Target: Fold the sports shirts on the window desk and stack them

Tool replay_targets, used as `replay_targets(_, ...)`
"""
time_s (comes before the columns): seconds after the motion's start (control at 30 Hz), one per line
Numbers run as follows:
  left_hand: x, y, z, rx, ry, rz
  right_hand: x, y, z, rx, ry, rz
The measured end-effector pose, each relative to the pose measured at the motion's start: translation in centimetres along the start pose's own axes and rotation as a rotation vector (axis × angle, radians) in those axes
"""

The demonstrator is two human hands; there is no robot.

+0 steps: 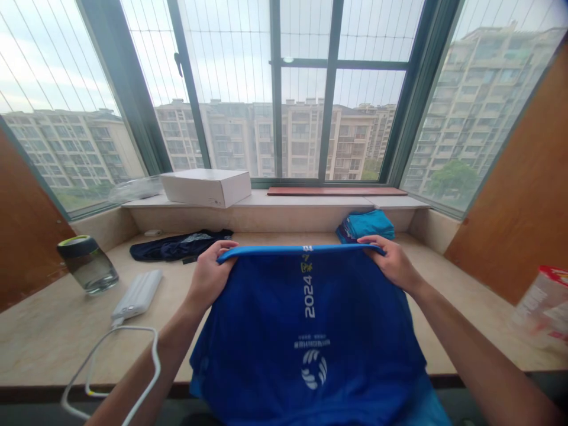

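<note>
Garment (pixel 266 313), blue with white "2024" print, is spread across near edge of table (pixel 465 307). Left hand (pixel 213 272) clamped on its top left corner, right hand (pixel 393 266) on top right; hands well apart. Folded blue cloth (pixel 370 225) at far edge, right of middle. Dark cloth (pixel 173 247) near far left corner; bottle (pixel 89 266) and white power bank (pixel 138 294) toward left edge.
</note>
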State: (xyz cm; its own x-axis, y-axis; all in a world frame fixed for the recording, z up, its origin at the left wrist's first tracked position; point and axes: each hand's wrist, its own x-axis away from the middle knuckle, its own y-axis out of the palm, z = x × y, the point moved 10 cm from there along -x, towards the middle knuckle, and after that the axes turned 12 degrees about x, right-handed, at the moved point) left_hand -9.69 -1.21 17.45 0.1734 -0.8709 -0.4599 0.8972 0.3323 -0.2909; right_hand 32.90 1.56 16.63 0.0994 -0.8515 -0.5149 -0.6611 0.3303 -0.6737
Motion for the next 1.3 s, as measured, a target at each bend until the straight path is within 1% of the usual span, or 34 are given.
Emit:
replay_targets(0.07, -2.4, 1.4, -2.8, -0.031, -0.036, -0.022, -2.0, 2.5, 0.1, 0.15, -0.042, -0.097)
replay_targets(0.13, -3.7, 2.4, -5.6, -0.179, -0.051, -0.024, -2.5, 4.7, 0.4, 0.283, -0.058, -0.177)
replay_targets(0.2, -3.8, 4.0, -7.3, -0.314, 0.009, -0.095, -2.0, 6.2, 0.6, 0.331, -0.061, -0.227)
replay_targets(0.27, -2.4, 5.9, -8.0, -0.409, 0.093, -0.226, -0.7, 7.3, 0.7, 0.341, -0.071, -0.266)
replay_targets(0.33, 0.5, 7.5, -7.9, -0.482, 0.172, -0.381, 1.3, 8.3, 1.1, 0.353, -0.086, -0.312)
replay_targets(0.4, 4.7, 8.6, -7.3, -0.54, 0.253, -0.538, 4.1, 9.1, 1.7, 0.35, -0.134, -0.387)
replay_targets(0.43, 7.1, 8.8, -6.8, -0.553, 0.295, -0.615, 5.9, 9.4, 2.1, 0.342, -0.166, -0.436)
replay_targets(0.5, 11.8, 8.3, -6.1, -0.577, 0.35, -0.723, 10.0, 9.7, 2.9, 0.307, -0.255, -0.564)
replay_targets(0.57, 15.7, 7.2, -5.5, -0.597, 0.416, -0.762, 13.6, 8.9, 4.6, 0.27, -0.235, -0.628)
replay_targets(0.6, 17.3, 6.6, -5.3, -0.598, 0.443, -0.773, 15.2, 8.4, 5.2, 0.252, -0.234, -0.659)
replay_targets(0.63, 18.4, 6.1, -5.3, -0.606, 0.459, -0.773, 16.5, 8.0, 5.7, 0.246, -0.227, -0.678)
replay_targets(0.7, 19.6, 5.3, -5.5, -0.62, 0.499, -0.757, 18.4, 7.4, 6.2, 0.263, -0.229, -0.704)
replay_targets(0.77, 19.8, 4.9, -5.6, -0.628, 0.556, -0.719, 19.5, 7.1, 6.2, 0.301, -0.249, -0.701)
replay_targets(0.87, 19.9, 4.4, -5.1, -0.591, 0.649, -0.667, 20.4, 6.7, 5.2, 0.308, -0.346, -0.641)
replay_targets(0.97, 20.1, 3.6, -4.6, -0.514, 0.679, -0.656, 21.3, 5.8, 4.2, 0.244, -0.437, -0.576)
replay_targets(1.03, 19.9, 2.9, -4.2, -0.455, 0.657, -0.641, 21.2, 4.9, 4.2, 0.165, -0.405, -0.535)
replay_targets(1.07, 19.4, 2.5, -4.0, -0.426, 0.632, -0.62, 20.7, 4.3, 4.4, 0.125, -0.346, -0.505)
replay_targets(1.13, 17.5, 2.0, -3.8, -0.386, 0.549, -0.556, 18.8, 3.3, 5.6, 0.074, -0.167, -0.421)
replay_targets(1.2, 14.4, 2.2, -3.8, -0.391, 0.417, -0.491, 16.2, 2.7, 6.7, 0.058, -0.004, -0.349)
replay_targets(1.23, 12.6, 2.5, -4.0, -0.408, 0.339, -0.464, 14.7, 2.8, 7.0, 0.057, 0.044, -0.323)
replay_targets(1.3, 8.9, 3.5, -4.6, -0.449, 0.189, -0.412, 11.3, 3.4, 7.0, 0.092, 0.077, -0.281)
